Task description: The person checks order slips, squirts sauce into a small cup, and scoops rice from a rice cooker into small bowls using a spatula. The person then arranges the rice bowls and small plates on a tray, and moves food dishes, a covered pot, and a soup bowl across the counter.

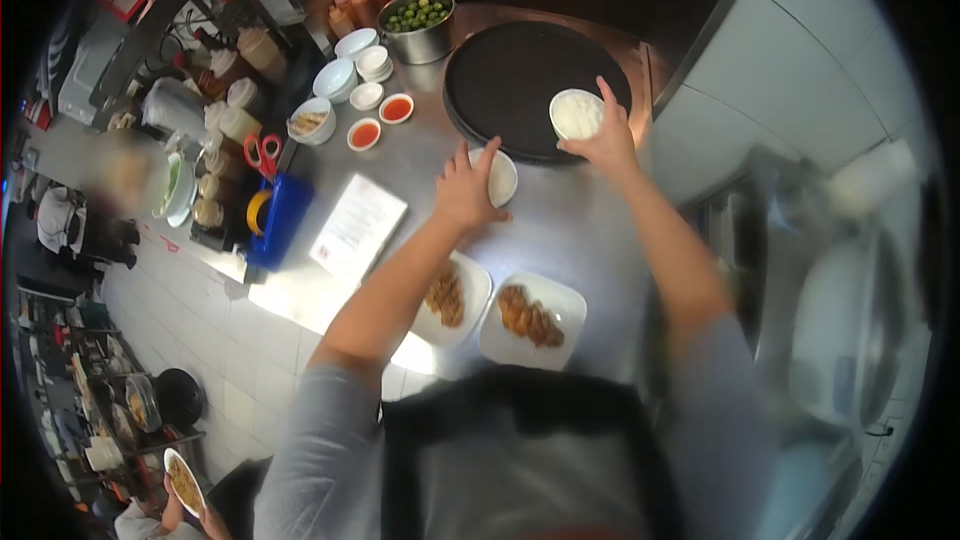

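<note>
My right hand (608, 143) grips a small white bowl of rice (577, 112) above the right part of a round black tray (530, 70). Lower and to the left, my left hand (466, 190) has its fingers and thumb around the left side of a second rice bowl (505, 180), partly covering it. Whether that bowl rests on the steel counter (600, 240) or is lifted, I cannot tell. Nearer my body are two white square plates: one with browned, sliced food (530, 318), the other with chopped brown food (446, 298), partly hidden by my left forearm.
Two red sauce dishes (364, 134), stacked white bowls (335, 80) and a steel pot of green fruit (418, 15) stand at the back left. A printed sheet (358, 225) lies beside a blue bin (280, 225). At bottom left, another person's hands hold a plate of food (184, 485).
</note>
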`<state>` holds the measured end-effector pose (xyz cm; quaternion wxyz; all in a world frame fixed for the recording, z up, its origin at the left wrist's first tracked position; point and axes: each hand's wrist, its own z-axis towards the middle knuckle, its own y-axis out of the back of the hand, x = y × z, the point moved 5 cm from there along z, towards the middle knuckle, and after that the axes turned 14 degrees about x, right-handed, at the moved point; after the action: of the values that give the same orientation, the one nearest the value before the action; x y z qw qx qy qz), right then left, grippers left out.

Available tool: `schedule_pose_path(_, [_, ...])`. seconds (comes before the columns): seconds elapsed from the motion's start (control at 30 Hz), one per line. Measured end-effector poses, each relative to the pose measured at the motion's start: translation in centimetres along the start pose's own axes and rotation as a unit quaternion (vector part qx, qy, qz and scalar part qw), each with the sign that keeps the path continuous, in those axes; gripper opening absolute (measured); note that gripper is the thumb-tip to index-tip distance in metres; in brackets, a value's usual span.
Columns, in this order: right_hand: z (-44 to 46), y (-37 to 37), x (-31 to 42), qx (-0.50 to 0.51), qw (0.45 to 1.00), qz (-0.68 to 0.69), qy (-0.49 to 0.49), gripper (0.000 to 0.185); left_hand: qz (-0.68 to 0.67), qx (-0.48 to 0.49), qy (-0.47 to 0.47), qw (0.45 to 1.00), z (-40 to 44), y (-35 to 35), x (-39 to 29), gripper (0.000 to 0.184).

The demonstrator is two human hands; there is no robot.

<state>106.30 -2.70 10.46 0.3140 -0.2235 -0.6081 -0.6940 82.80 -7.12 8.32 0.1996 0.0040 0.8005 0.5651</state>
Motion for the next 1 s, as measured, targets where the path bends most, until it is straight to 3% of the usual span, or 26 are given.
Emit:
schedule_pose_path(0.17, [13.6, -3.8, -3.2, -0.001, 0.993, -0.066, -0.097, 0.116, 0.008, 0.034, -0.01, 0.999, 1.8, -0.1, 0.3, 0.111])
schedule_pose_path(0.3, [21.4, -8.0, -3.7, -0.011, 0.992, -0.042, -0.121, 0.117, -0.007, 0.057, -0.017, 0.998, 2.7, 0.2, 0.8, 0.108])
schedule_pose_path(0.47, [25.7, -11.9, -4.9, -0.018, 0.993, -0.003, -0.114, 0.124, -0.017, 0.111, -0.008, 0.994, 4.1, 0.3, 1.3, 0.103])
schedule_pose_path(0.53, [25.3, -10.6, -4.0, -0.034, 0.996, -0.02, -0.08, 0.127, -0.068, 0.079, -0.033, 0.994, 4.3, 0.2, 2.6, 0.101])
schedule_pose_path(0.57, [24.4, -9.1, -3.5, -0.019, 0.999, -0.01, -0.046, 0.124, -0.095, 0.062, -0.045, 0.992, 4.3, 0.4, 3.3, 0.101])
schedule_pose_path(0.63, [20.5, -5.6, -2.4, -0.116, 0.985, -0.092, 0.088, 0.081, -0.104, 0.048, -0.057, 0.992, 4.8, 1.7, 4.3, 0.097])
schedule_pose_path(0.7, [13.4, -1.9, 0.0, 0.041, 0.993, 0.043, 0.102, 0.031, -0.101, 0.025, -0.077, 0.992, 6.7, 3.2, 4.4, 0.094])
schedule_pose_path(0.73, [10.1, -1.9, -0.5, 0.069, 0.985, 0.094, 0.125, 0.02, -0.093, 0.008, -0.089, 0.992, 8.3, 4.3, 4.4, 0.094])
schedule_pose_path(0.8, [1.5, -2.2, 0.2, 0.308, 0.94, 0.147, -0.025, 0.011, -0.034, -0.035, -0.084, 0.995, 11.8, 6.2, 3.4, 0.094])
schedule_pose_path(0.83, [-2.1, -3.3, -1.3, 0.377, 0.916, 0.025, 0.139, 0.01, -0.034, -0.037, -0.058, 0.997, 13.9, 6.6, 3.3, 0.094])
schedule_pose_path(0.87, [-6.4, -5.0, -3.2, 0.451, 0.863, 0.228, 0.004, 0.015, -0.036, -0.042, -0.028, 0.998, 15.8, 6.8, 3.2, 0.094])
schedule_pose_path(0.9, [-8.8, -4.7, -1.3, 0.477, 0.85, 0.225, 0.015, 0.019, -0.04, -0.056, -0.005, 0.998, 17.5, 6.8, 3.3, 0.095])
schedule_pose_path(0.93, [-11.2, -5.8, -2.1, 0.465, 0.873, 0.114, 0.094, 0.019, -0.045, -0.07, 0.019, 0.996, 19.0, 6.4, 3.5, 0.096])
schedule_pose_path(1.0, [-13.7, -6.1, -0.5, 0.476, 0.855, 0.18, -0.094, 0.017, -0.055, -0.065, 0.055, 0.995, 21.4, 5.1, 4.0, 0.101])
